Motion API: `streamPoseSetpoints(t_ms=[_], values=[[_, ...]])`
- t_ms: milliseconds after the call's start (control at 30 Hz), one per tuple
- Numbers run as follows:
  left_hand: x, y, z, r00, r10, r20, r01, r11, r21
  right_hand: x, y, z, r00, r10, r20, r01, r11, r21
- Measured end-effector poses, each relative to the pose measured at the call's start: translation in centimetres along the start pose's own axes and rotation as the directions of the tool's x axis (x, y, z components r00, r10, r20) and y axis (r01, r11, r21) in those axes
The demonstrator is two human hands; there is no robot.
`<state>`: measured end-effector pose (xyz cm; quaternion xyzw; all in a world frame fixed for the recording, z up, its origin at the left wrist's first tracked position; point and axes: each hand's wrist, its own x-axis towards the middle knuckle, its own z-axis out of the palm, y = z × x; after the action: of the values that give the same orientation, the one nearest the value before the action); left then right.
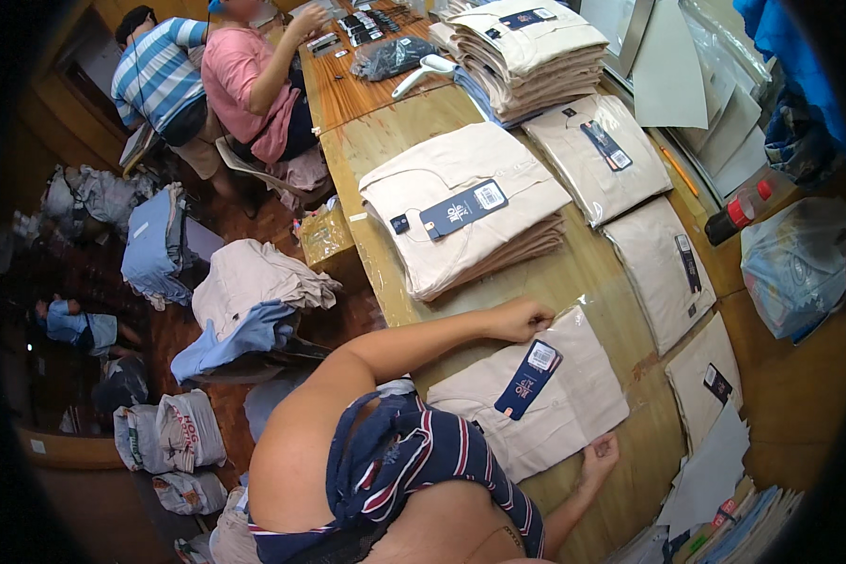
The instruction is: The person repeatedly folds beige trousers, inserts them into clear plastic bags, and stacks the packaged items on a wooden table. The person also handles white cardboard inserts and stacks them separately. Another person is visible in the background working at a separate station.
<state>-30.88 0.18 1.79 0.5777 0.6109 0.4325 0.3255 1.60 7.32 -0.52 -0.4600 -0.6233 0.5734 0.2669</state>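
Observation:
A folded cream shirt [573, 376] with a navy hang tag [528, 380] lies flat on the table in front of me. Clear plastic shows at its far corner. My left hand [522, 321] is closed at the shirt's far left edge, its fingertips pinching the edge or the plastic there. On the near right side, my right hand [600, 455] has its fingers curled against the shirt's edge. Just beyond my left hand stands a stack of folded cream shirts [470, 202], the top one with a navy tag.
Bagged cream shirts [603, 155] line the table's right side, beneath a taller shirt stack [526, 56]. A white tape dispenser [425, 73] lies farther back. At right are a dark drink bottle [735, 216] and a plastic bag [797, 268]. Two people sit at the far left.

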Motion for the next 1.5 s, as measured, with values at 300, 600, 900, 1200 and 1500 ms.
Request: streamPoseSetpoints(t_ms=[300, 600, 900, 1200, 1500], values=[[-13.1, 1.8, -0.7, 0.984, -0.177, 0.032, 0.177, 0.984, 0.008, -9.4, -0.9, 3.5, 0.904, 0.170, 0.392, -0.227, 0.968, 0.104], [-15.2, 2.3, 0.3, 0.966, -0.209, -0.155, 0.207, 0.978, -0.026, -9.0, -2.3, 6.1, 0.984, 0.104, 0.142, -0.130, 0.975, 0.183], [-15.1, 8.2, 3.7, 0.932, 0.000, 0.361, -0.031, 0.996, 0.081, -10.9, 1.4, 1.6, 0.969, 0.155, -0.190, -0.017, 0.818, 0.575], [-6.1, 10.9, 10.4, 0.809, 0.189, 0.556, -0.244, 0.969, 0.027, -19.9, 1.3, -0.9, 0.874, 0.293, -0.387, 0.099, 0.673, 0.733], [6.7, 9.9, 18.0, 0.741, 0.043, 0.670, -0.503, 0.697, 0.512, -26.1, 2.8, 3.8, 0.834, 0.345, -0.431, -0.005, 0.786, 0.618]])
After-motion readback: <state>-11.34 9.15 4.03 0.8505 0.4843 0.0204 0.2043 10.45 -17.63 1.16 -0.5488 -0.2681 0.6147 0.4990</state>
